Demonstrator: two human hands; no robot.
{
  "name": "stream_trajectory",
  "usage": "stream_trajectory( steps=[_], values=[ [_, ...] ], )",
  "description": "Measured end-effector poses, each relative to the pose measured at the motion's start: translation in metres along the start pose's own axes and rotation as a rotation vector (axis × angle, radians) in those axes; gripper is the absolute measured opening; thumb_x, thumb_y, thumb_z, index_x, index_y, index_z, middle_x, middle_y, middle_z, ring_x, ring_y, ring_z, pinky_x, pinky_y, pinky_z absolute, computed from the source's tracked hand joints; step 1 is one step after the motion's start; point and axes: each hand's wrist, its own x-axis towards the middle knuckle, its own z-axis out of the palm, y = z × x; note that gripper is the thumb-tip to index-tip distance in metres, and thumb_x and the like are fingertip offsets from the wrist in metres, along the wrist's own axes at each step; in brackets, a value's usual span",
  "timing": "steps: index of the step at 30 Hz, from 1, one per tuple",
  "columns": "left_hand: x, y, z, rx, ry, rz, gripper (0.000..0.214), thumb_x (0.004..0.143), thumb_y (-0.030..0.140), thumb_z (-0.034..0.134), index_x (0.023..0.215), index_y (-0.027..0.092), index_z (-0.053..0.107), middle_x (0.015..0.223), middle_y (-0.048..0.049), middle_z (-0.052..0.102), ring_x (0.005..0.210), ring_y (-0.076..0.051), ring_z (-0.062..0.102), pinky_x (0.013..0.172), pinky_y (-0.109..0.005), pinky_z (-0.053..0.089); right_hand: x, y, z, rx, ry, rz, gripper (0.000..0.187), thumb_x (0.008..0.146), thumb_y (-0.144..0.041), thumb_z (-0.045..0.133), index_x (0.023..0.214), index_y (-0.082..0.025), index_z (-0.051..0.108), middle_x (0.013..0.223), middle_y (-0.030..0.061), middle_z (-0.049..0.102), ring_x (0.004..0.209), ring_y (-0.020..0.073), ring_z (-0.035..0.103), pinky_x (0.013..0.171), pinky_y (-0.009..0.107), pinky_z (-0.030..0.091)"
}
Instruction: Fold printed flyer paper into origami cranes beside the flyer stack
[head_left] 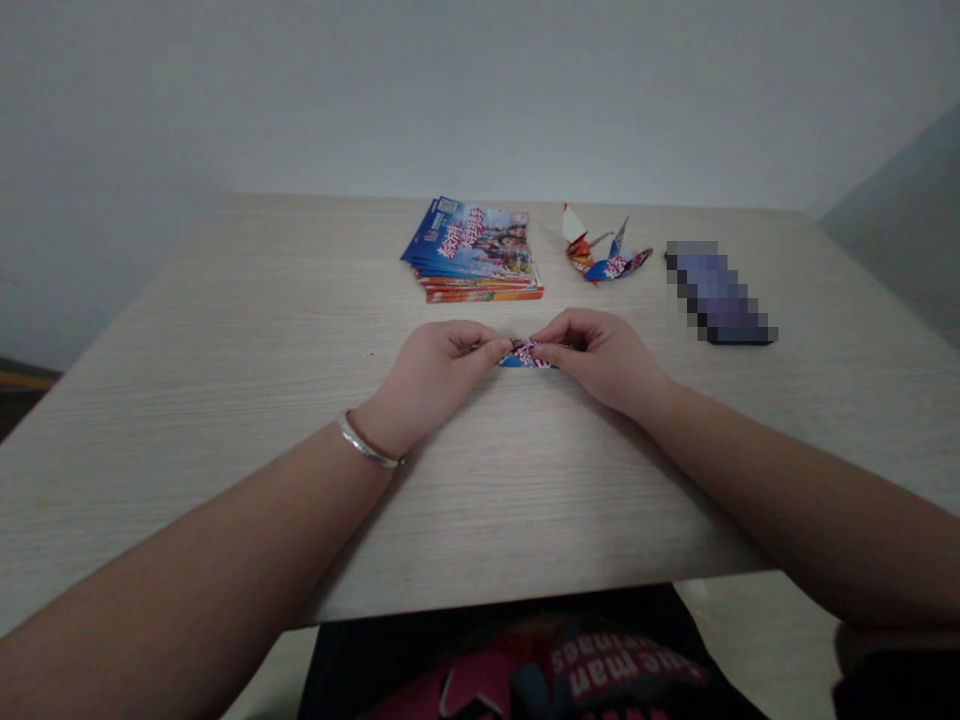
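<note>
Between my two hands, just above or on the table, is a small folded piece of printed paper (528, 356), blue with white and red print. My left hand (450, 360), with a silver bangle at the wrist, pinches its left end between thumb and fingers. The right end is pinched by my right hand (596, 355) in the same way. Both thumbs lie on the near side, and the fingers hide the paper's ends. Beyond the right hand sit folded paper cranes (615, 262), in blue and orange print, close together.
A fanned stack of printed leaflets (480, 240) lies behind my left hand. To the right is a dark, pixelated phone-like object (720, 295). The pale wood-grain table (225, 330) meets a wall at the back, and its front edge runs near my lap.
</note>
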Motion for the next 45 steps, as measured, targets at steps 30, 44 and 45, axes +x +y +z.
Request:
stream_trajectory(
  steps=[30,44,45],
  values=[
    [-0.003,0.007,-0.002,0.818,-0.260,0.455,0.029,0.100,0.024,0.046,0.110,0.014,0.072,0.114,-0.0108,0.071,0.100,-0.026,0.066,0.088,-0.040,0.055,0.000,0.000,-0.024,-0.669,-0.204,-0.440,0.018,0.089,-0.021,0.063,0.098,-0.021,0.078,0.091,0.0059,0.076,0.084,0.0196,0.068,0.078,0.033,0.050],
    [-0.013,0.000,-0.001,0.852,-0.411,0.446,0.066,0.101,0.053,0.039,0.151,0.008,0.040,0.160,-0.0211,0.033,0.150,-0.033,0.031,0.122,-0.051,0.026,0.004,0.002,-0.030,-0.770,-0.190,-0.514,0.019,0.090,-0.023,0.063,0.097,-0.021,0.080,0.106,0.0085,0.078,0.096,0.0247,0.068,0.090,0.042,0.050],
    [-0.013,0.000,-0.001,0.842,-0.408,0.455,0.067,0.101,0.053,0.039,0.151,0.008,0.039,0.160,-0.0213,0.034,0.150,-0.032,0.030,0.123,-0.050,0.025,0.003,0.002,-0.030,-0.772,-0.199,-0.519,0.020,0.091,-0.023,0.062,0.099,-0.021,0.080,0.106,0.0084,0.078,0.097,0.0249,0.068,0.091,0.043,0.050]
  ],
)
